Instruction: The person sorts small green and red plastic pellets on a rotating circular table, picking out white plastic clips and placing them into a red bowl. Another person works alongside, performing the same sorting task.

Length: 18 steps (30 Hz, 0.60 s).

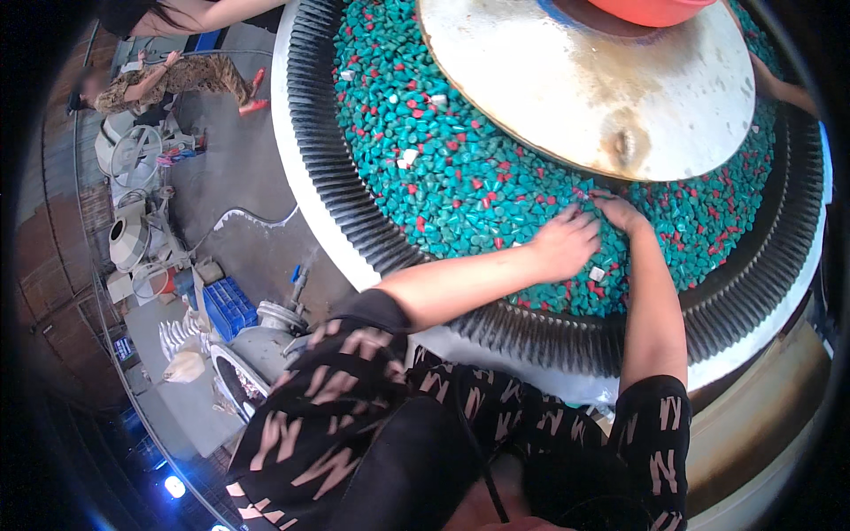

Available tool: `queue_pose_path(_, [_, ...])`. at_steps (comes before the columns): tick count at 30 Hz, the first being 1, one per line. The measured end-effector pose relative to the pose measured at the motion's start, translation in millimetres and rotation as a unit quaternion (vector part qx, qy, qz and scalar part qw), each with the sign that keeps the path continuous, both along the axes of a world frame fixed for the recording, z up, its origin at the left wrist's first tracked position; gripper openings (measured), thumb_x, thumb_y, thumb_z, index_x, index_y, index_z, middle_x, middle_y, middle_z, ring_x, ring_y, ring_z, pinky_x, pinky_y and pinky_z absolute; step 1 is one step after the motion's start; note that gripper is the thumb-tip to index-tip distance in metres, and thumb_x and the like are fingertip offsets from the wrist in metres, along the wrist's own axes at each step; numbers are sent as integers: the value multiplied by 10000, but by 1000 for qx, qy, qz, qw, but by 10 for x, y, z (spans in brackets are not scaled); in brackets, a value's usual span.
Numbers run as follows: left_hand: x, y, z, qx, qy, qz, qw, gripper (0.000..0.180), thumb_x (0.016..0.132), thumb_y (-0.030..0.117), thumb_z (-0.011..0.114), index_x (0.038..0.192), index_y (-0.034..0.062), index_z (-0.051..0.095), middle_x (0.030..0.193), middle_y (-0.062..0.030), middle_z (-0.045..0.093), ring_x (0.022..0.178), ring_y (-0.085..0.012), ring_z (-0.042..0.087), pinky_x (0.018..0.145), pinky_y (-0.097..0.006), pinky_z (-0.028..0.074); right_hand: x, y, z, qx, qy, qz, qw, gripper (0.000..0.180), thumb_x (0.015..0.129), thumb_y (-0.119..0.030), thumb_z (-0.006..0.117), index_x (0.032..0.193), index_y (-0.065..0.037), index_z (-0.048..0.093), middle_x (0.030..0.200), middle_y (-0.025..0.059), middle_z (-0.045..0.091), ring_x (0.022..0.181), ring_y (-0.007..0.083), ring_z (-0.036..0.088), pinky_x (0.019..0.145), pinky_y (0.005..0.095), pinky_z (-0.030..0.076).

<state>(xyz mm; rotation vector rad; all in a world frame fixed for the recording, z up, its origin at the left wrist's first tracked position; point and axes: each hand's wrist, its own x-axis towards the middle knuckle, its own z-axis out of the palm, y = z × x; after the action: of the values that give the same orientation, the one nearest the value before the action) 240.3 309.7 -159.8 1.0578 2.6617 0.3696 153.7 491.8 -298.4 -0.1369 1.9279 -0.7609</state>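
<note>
Both my hands are down on a bed of small green and red tumbling chips point(478, 190) in a large round tub. My left hand point(567, 244) rests on the chips with its fingers bent and slightly apart; I see nothing held in it. Close beside it, my right hand point(622, 212) reaches in below the rim of a pale round metal plate point(549, 75), its fingers drawn together at the chips. Whatever they may hold is hidden. A whitish block point(597, 273) lies on the chips just nearer to me than my hands.
Ribbed black lining point(319, 115) rings the chips inside the tub's white rim point(288, 133). A red bowl point(651, 11) sits on the plate. Another person's hand point(775, 86) reaches in at right. A person in camouflage clothing point(168, 81), a blue crate point(230, 308) and machines stand at left.
</note>
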Motion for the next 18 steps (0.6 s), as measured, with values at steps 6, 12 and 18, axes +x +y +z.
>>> queue_pose_path(6, [-427, 345, -186, -114, -194, 20, 974, 499, 824, 435, 495, 1058, 25, 656, 1175, -146, 596, 1065, -297, 578, 994, -444, 372, 72, 219, -20, -18, -12, 125, 992, 425, 956, -336, 328, 1234, -105, 551, 1348, 122, 490, 1211, 247, 488, 1056, 376, 333])
queue_pose_path(12, [-537, -730, 231, -289, -210, -59, 932, 376, 688, 446, 583, 839, 126, 711, 911, -108, 655, 972, -291, 600, 1002, -494, 348, 573, -595, 989, -67, -160, 53, 984, 520, 881, -471, 399, 1257, -141, 541, 1255, 78, 559, 1107, 229, 542, 965, 393, 419])
queue_pose_path(18, [-789, -1300, 987, -420, -138, -18, 897, 369, 731, 245, 609, 1077, 133, 672, 1187, -122, 589, 1255, -258, 430, 1089, -552, 210, 1177, -1571, 1802, -62, -51, -12, 997, 707, 814, -686, 428, 1407, -308, 353, 1494, 237, 153, 1378, 427, 154, 1126, 434, 201])
